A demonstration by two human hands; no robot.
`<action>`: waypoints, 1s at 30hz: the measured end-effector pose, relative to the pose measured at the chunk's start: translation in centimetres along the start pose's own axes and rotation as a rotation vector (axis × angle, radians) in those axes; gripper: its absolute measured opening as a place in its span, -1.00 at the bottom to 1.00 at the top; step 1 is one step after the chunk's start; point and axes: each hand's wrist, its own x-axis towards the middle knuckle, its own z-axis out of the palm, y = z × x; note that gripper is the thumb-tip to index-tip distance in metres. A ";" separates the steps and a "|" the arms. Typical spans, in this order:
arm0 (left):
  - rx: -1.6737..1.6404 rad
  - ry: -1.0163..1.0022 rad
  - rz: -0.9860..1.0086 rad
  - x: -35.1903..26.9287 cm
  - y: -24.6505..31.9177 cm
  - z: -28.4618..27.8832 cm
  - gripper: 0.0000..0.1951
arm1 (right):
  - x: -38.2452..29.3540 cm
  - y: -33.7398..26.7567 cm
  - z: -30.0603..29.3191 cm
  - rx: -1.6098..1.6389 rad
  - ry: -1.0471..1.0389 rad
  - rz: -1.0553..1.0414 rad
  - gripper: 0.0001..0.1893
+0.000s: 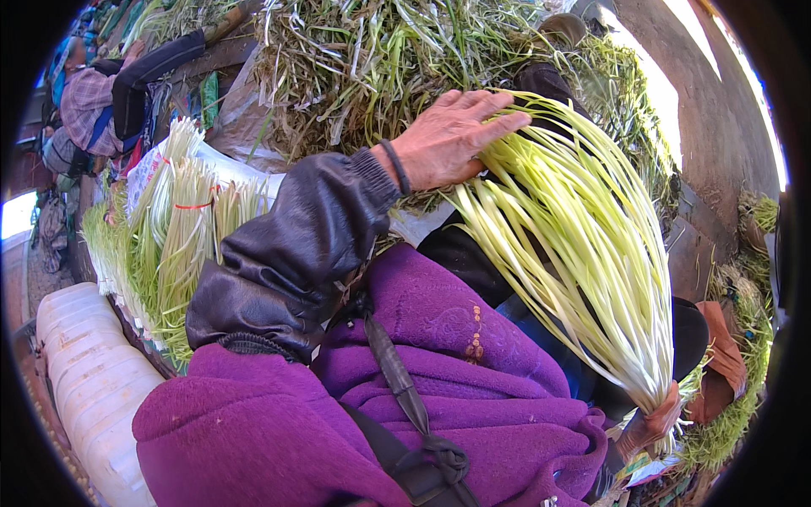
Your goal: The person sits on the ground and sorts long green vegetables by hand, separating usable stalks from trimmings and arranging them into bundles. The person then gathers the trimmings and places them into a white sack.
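My right hand [652,421], at the lower right, is closed around the narrow white end of a large bunch of pale green leafy stalks [570,234]. The bunch fans out from there across my lap towards the upper middle. My left hand [459,136], below a dark sleeve cuff and a black wristband, lies with its fingers stretched over the leafy end of the bunch. Its fingertips touch the leaves, and its thumb is partly hidden. Upright bundles of the same sort of stalks [187,234], some tied with red bands, stand to the left of my left arm.
A heap of loose leaves and trimmings [355,70] lies ahead of me. A white ribbed plastic container [95,386] is at the lower left. Another person [95,104] sits at the upper left. More greenery [735,418] lies at the right, beside a brown wrapping [719,361].
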 end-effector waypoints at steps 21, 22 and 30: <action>-0.323 0.036 -0.026 2.9 -3.1 5.3 -0.74 | -0.1 -0.1 0.2 -0.011 0.013 0.013 -0.53; -0.365 0.032 -0.053 2.8 -3.2 5.2 -0.75 | -0.1 -0.2 0.1 -0.025 0.010 0.006 -0.52; -0.514 -0.138 -0.246 3.6 -3.4 3.0 -0.77 | 0.0 -0.2 -0.1 0.003 -0.010 0.008 -0.44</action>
